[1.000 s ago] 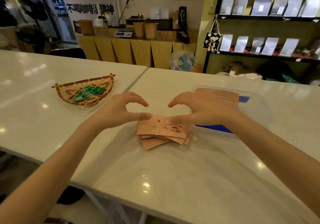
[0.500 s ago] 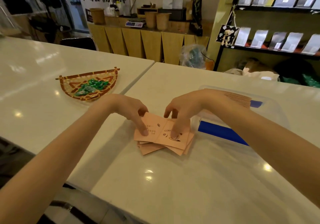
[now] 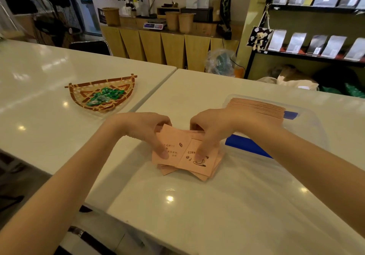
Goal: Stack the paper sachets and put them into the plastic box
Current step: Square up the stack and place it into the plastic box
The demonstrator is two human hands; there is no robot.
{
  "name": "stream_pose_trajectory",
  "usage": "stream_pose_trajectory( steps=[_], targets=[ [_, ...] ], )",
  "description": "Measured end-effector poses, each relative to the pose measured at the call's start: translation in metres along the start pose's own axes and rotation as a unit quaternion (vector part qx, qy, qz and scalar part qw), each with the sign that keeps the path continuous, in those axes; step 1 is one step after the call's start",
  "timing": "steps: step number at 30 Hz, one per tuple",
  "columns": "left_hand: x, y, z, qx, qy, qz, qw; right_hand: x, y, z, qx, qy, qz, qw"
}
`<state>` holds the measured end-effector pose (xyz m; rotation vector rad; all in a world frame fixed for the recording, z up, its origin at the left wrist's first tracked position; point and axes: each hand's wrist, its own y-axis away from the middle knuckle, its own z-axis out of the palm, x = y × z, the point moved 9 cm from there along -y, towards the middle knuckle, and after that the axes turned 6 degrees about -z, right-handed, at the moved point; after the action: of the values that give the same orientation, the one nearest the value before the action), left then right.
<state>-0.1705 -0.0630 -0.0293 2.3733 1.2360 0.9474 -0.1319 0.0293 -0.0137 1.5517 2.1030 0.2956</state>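
Observation:
A loose pile of pink paper sachets (image 3: pixel 197 163) lies fanned on the white table, with printed coffee drawings on the top ones. My left hand (image 3: pixel 147 129) grips the pile's left side, thumb pressed on the top sachet. My right hand (image 3: pixel 212 130) holds the right side, fingers curled over the back edge and thumb on the cup drawing. Just right of the pile stands a clear plastic box (image 3: pixel 308 120) with a blue clip (image 3: pixel 246 146); a neat stack of pink sachets (image 3: pixel 262 107) lies inside it, partly hidden by my right wrist.
A woven fan-shaped basket (image 3: pixel 79 94) with green wrapped sweets sits to the left on the neighbouring table. A seam separates the two tables. Behind the table are a wooden counter with a scale (image 3: pixel 154 26) and shelves of pouches (image 3: pixel 316 45).
Both hands came down from hovering above the pile and closed on its two sides. The view has shifted slightly closer.

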Motion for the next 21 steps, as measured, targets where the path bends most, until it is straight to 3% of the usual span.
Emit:
stream_pose_trajectory(
  steps=[7, 13, 18, 21],
  targets=[
    [0.03, 0.032, -0.015, 0.105, 0.001, 0.114, 0.988, 0.0, 0.05, 0.0, 0.19, -0.122, 0.005, 0.974],
    [0.041, 0.053, -0.018, 0.214, 0.097, 0.206, 0.95, 0.015, 0.089, 0.006, 0.387, -0.264, 0.012, 0.884],
    [0.034, 0.046, -0.001, 0.222, 0.144, 0.22, 0.939, 0.016, 0.094, 0.026, 0.43, -0.317, 0.014, 0.845],
    [0.026, 0.04, 0.005, 0.225, 0.158, 0.205, 0.939, 0.018, 0.091, 0.031, 0.428, -0.322, 0.019, 0.844]
  ],
)
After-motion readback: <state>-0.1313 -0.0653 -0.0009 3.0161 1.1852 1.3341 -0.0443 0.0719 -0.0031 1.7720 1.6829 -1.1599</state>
